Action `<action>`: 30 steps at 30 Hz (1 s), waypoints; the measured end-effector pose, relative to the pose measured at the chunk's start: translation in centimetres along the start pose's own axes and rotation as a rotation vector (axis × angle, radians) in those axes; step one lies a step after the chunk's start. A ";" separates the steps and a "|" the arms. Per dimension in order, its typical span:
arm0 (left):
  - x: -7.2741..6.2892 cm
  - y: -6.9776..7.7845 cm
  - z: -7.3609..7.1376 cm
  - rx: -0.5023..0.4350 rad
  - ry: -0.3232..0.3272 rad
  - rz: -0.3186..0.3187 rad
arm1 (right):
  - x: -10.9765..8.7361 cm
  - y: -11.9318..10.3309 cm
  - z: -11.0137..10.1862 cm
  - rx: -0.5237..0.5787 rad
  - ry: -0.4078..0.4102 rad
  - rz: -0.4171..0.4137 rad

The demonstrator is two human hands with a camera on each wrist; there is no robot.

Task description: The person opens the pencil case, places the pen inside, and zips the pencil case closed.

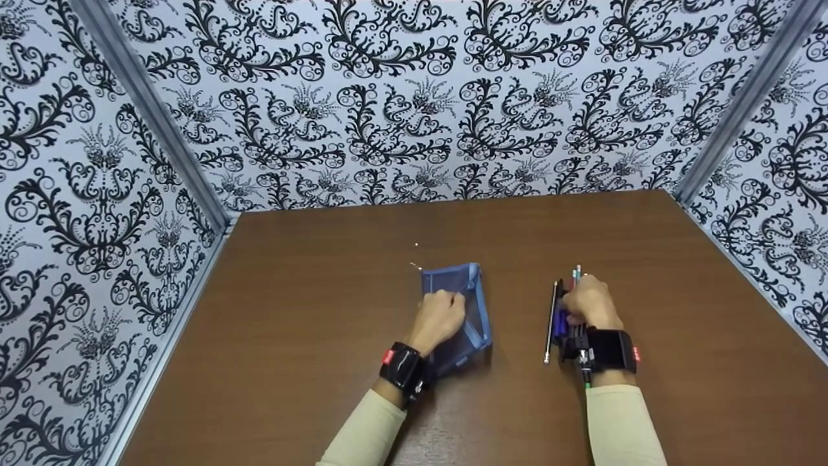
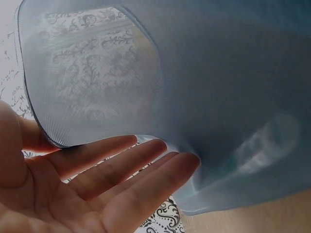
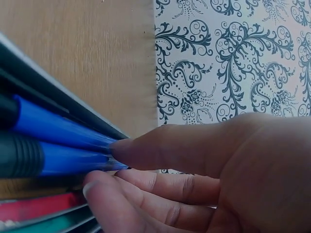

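A see-through blue mesh pouch point(image 1: 453, 278) with a bright blue edge stands tilted over the middle of the table. My left hand point(image 1: 440, 317) holds it by its side; in the left wrist view the pouch's edge point(image 2: 36, 116) runs between thumb and fingers. To the right, my right hand point(image 1: 592, 301) reaches down onto a bunch of pens. Its thumb and fingers pinch the ends of two blue pens point(image 3: 63, 128), seen closest in the right wrist view. Beside these lie a red pen point(image 3: 39, 206), a green one point(image 3: 53, 222) and a long dark stick-like pencil point(image 1: 551, 323).
The brown wooden table point(image 1: 310, 291) spreads under both hands. Patterned black-and-white walls point(image 1: 388, 116) with grey metal corner posts point(image 1: 162, 110) enclose it at the back and sides. A small shiny zip pull point(image 1: 416, 266) hangs at the pouch's far left corner.
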State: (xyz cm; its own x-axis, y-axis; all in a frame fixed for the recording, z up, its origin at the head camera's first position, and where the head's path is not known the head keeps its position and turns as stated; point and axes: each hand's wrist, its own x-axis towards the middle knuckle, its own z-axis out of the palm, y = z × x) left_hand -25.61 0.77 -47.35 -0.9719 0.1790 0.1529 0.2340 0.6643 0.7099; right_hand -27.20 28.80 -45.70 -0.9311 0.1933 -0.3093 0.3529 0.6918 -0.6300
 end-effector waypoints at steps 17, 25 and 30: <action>0.1 0.0 0.0 -0.007 0.001 -0.022 | 0.0 -0.1 0.8 -0.028 0.053 -0.023; 0.1 0.0 0.0 0.021 0.008 -0.002 | -0.2 -0.5 0.9 -0.117 0.049 -0.065; 0.1 0.0 0.1 0.027 0.017 0.000 | -0.3 -0.6 1.1 -0.154 0.047 -0.087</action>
State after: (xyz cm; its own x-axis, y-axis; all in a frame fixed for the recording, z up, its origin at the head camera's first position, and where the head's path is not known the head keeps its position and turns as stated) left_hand -25.75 0.86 -47.45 -0.9722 0.1664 0.1646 0.2340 0.6841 0.6909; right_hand -27.08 27.61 -46.00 -0.9621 0.1574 -0.2225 0.2555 0.8052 -0.5352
